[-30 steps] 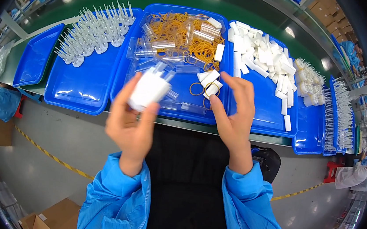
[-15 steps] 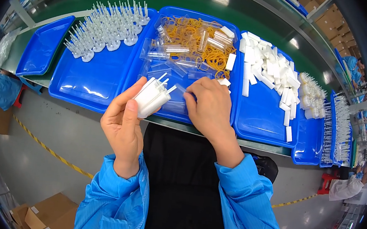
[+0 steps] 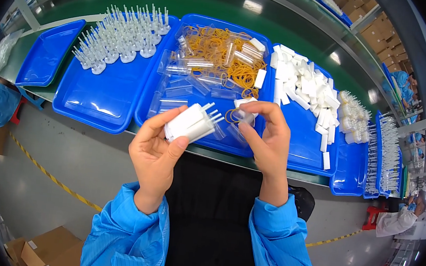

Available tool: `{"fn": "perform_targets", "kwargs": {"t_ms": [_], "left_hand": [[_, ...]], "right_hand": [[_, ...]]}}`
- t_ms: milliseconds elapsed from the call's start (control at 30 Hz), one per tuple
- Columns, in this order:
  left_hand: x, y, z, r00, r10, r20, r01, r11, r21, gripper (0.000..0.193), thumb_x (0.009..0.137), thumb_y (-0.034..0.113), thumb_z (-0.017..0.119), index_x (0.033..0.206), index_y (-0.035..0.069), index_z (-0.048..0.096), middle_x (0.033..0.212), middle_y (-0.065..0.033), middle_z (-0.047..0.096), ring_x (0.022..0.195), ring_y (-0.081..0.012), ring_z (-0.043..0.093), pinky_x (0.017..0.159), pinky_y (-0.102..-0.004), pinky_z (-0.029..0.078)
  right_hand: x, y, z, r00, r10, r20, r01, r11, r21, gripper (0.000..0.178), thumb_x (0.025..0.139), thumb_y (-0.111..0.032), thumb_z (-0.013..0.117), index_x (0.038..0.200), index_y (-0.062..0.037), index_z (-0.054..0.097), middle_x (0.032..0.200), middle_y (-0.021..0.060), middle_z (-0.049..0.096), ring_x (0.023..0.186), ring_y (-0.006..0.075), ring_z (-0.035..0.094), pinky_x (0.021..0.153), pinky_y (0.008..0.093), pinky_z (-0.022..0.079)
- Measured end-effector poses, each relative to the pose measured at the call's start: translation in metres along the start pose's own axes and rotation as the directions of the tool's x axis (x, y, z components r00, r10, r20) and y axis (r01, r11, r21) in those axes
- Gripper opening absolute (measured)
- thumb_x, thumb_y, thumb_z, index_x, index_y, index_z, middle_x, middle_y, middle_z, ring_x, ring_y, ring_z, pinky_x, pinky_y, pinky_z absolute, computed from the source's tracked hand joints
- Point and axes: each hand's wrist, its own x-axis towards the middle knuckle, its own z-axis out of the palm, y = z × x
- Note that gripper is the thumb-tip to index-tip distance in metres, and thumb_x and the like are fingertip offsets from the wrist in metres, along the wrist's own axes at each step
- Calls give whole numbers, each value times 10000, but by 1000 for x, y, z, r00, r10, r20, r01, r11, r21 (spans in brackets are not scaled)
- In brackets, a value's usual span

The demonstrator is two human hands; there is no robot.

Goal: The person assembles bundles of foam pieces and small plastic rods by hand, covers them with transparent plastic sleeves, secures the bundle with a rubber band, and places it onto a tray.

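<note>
Now the left hand [image 3: 153, 160] is closed around one white bundle [image 3: 189, 124], above the near side of the middle tray [image 3: 228, 24]; at least three prongs point far and right. The right hand [image 3: 269, 143] pinches one clear tube [image 3: 247, 118], rather blurred. Bands [image 3: 222, 37] in this tray are too many to count, with at least three white blocks [image 3: 260, 78] on its right side.

Here's the long green bench [image 3: 200, 3], blue trays lining its near side: a small tray [image 3: 45, 60] on the left, a wide tray [image 3: 92, 103], the middle tray [image 3: 223, 23], another broad tray [image 3: 299, 139], then narrow trays [image 3: 348, 164] rightward! And at the left end, a crumpled clear plastic bag [image 3: 5, 56].
</note>
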Motion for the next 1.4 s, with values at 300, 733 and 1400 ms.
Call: {"fn": "perform_targets", "kwargs": {"t_ms": [300, 733, 1400], "left_hand": [[-12, -3, 28, 974, 69, 214, -114, 972, 205, 403, 818, -77, 695, 1204, -68, 578, 1290, -211, 529, 1179, -277, 573, 945, -369, 549], [-10, -3, 37, 984, -80, 158, 61, 990, 126, 292, 811, -91, 692, 1089, -43, 618, 1262, -174, 537, 1104, -244, 614, 898, -342, 569], [-16, -1, 49, 971, 81, 225, -172, 891, 420, 260, 746, -71, 758, 988, -6, 691, 1167, -168, 612, 1018, -249, 658, 807, -313, 571]], "right_hand": [[-27, -21, -11, 993, -97, 67, 69, 937, 343, 278, 775, 8, 704, 1024, -21, 584, 1172, 171, 632, 1137, 245, 557, 974, 363, 421], [-47, -30, -23, 984, -172, 39, 175, 977, -118, 281, 722, 53, 704, 983, -36, 651, 1087, 136, 705, 1043, 264, 616, 877, 367, 497], [-63, -23, -23, 944, -3, -331, 78, 974, 214, 288, 882, 27, 640, 1167, 65, 622, 1106, 134, 610, 803, 78, 563, 701, 187, 457]]}}
